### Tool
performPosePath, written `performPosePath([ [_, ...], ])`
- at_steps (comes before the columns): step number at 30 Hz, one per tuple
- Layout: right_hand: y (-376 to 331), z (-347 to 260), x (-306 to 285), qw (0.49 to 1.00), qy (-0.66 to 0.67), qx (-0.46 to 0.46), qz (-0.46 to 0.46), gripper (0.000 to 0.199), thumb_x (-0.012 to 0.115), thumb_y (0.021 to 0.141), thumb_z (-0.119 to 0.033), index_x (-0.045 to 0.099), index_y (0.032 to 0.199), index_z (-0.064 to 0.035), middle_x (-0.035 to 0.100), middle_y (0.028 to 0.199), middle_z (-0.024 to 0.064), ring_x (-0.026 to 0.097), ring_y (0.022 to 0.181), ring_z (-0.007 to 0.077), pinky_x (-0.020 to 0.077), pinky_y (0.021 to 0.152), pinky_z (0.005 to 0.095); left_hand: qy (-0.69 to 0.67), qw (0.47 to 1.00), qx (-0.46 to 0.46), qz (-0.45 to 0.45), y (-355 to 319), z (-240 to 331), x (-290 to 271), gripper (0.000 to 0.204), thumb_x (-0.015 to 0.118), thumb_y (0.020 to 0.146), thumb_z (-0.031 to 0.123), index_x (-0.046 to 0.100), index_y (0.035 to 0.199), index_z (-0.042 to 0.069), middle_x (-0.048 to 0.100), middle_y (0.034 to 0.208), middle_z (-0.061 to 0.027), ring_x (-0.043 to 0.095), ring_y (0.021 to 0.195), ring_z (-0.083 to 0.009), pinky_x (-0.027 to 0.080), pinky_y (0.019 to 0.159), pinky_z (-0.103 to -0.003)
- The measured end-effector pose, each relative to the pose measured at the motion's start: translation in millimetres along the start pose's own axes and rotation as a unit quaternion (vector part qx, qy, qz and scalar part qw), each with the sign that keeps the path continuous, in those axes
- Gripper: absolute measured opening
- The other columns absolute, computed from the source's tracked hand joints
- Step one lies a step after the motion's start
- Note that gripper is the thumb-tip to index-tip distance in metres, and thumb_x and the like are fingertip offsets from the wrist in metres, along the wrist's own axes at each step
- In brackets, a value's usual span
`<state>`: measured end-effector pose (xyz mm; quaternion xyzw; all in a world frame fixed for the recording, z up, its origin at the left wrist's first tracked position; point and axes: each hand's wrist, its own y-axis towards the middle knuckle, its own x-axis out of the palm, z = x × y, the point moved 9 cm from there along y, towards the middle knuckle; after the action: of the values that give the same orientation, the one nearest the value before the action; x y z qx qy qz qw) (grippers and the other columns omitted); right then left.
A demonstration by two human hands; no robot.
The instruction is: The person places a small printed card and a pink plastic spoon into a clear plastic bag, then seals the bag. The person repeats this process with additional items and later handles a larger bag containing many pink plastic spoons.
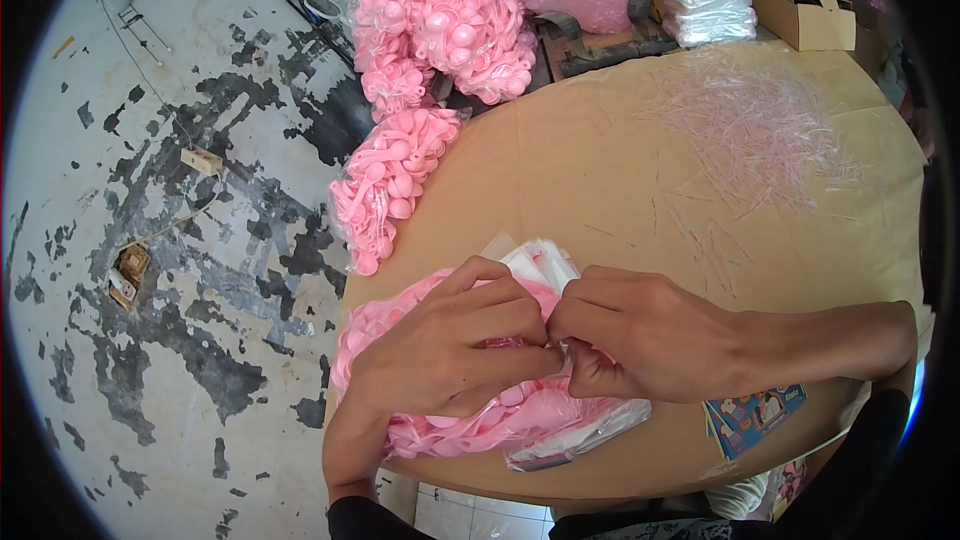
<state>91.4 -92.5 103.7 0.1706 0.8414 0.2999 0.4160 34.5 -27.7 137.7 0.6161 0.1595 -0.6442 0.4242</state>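
Note:
My left hand [455, 335] and my right hand [640, 325] meet over the table, fingers closed in a pinch. Between the fingertips shows a bit of clear plastic, seemingly the edge of a small bag; pink shows behind it, and the fingers hide most of it. Directly below lies a heap of pink plastic spoons [490, 430], partly covered by my left hand. Flat clear plastic bags [585, 437] lie at the heap's near right edge, and more white-looking bags [540, 260] stick out beyond my knuckles.
Bagged pink spoons [395, 175] line the table's left edge, with larger bags [460, 30] behind. Thin clear sticks [765, 130] are scattered at the far right of the brown table [580, 160]. Blue printed cards [755, 418] lie near my right forearm. Cardboard boxes [825, 25] stand behind.

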Motion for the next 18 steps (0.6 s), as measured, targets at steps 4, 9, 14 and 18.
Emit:
performPosePath([
  [4, 1.9, 0.4, -2.1, 1.0, 0.027, -0.005, 0.011, 0.019, 0.069, 0.074, -0.006, 0.052, 0.08, -0.0007, 0.055, 0.074, 0.0167, 0.059, 0.07, 0.0352, 0.0495, 0.064, 0.0417, 0.006, 1.0, 0.011, -0.003, 0.3, -0.2, -1.1, 0.019, 0.071, 0.068, 0.01, 0.072, 0.087, 0.008, 0.059, 0.085, -0.0011, 0.06, 0.082, -0.0211, 0.045, 0.08, -0.038],
  [9, 4.3, 9.7, -2.0, 0.99, 0.121, 0.044, -0.051, 0.017, 0.068, 0.08, -0.009, 0.058, 0.089, 0.001, 0.06, 0.079, 0.016, 0.063, 0.073, 0.0332, 0.0513, 0.068, 0.0394, -0.007, 1.0, -0.003, 0.007, -2.2, -2.7, -2.2, 0.016, 0.074, 0.067, 0.01, 0.07, 0.082, 0.006, 0.062, 0.084, -0.0023, 0.06, 0.077, -0.0223, 0.043, 0.077, -0.037],
  [14, 0.9, 21.5, -1.7, 0.982, 0.148, 0.076, -0.092, 0.019, 0.064, 0.086, -0.013, 0.063, 0.097, 0.0017, 0.067, 0.086, 0.0159, 0.068, 0.08, 0.0292, 0.0536, 0.073, 0.0375, -0.01, 0.999, -0.026, -0.021, 0.6, -5.6, 1.3, 0.022, 0.072, 0.069, 0.006, 0.067, 0.09, 0.007, 0.06, 0.089, -0.0037, 0.058, 0.085, -0.0222, 0.043, 0.082, -0.037],
  [18, -1.4, 23.7, -1.9, 0.979, 0.155, 0.089, -0.094, 0.02, 0.064, 0.086, -0.015, 0.063, 0.098, 0.0014, 0.067, 0.086, 0.0163, 0.069, 0.08, 0.0288, 0.0542, 0.074, 0.0372, -0.014, 0.999, -0.03, -0.022, 1.7, -4.7, 1.5, 0.022, 0.07, 0.067, 0.005, 0.066, 0.088, 0.006, 0.06, 0.09, -0.0046, 0.058, 0.085, -0.023, 0.043, 0.081, -0.037],
])
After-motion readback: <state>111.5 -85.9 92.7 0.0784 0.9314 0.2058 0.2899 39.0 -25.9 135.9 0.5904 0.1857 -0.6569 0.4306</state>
